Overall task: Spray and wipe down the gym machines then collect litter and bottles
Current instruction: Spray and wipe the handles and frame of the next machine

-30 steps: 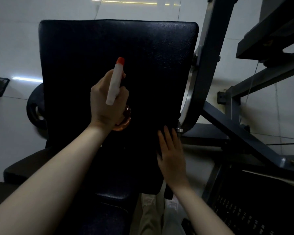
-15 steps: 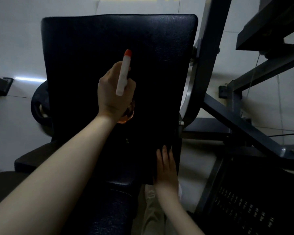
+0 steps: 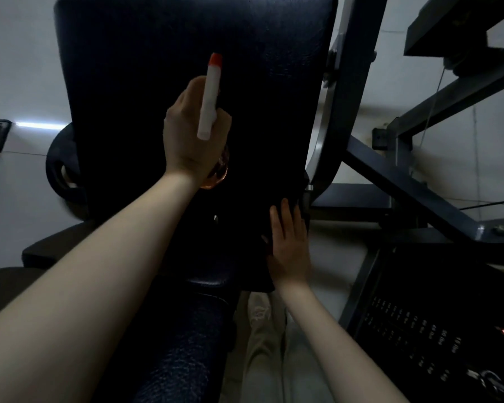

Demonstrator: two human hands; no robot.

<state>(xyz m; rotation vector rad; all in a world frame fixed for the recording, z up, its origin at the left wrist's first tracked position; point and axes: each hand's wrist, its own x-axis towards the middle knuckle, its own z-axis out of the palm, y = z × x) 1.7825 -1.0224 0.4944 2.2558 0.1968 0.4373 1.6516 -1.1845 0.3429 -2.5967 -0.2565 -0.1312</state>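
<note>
Two hands are at work on the big black back pad (image 3: 274, 68) of a gym machine. The left hand (image 3: 192, 132) wraps its fingers round the neck of a spray bottle (image 3: 208, 106), up in front of the middle of the pad, with the white top and its orange tip pointing up. A bit of the see-through orange body peeks out under the hand. The bottle looks like light, hard plastic, so one hand can lift it with ease. The best place to hold it is right where it is held now, at the thin neck under the trigger. It may get slippery if the spray drips on it. The pad looks soft and bumpy like leather, and it is fixed to the grey metal frame (image 3: 352, 53), so it should not move when pushed. The right hand (image 3: 288, 248) lies flat with straight fingers on the low right edge of the pad. It is too dark to tell if a cloth is under it. Compared with half a second ago, the right hand sits a little higher up the pad's edge. The bottle is still aimed the same way, and the pad's top now reaches the top of the picture.
</note>
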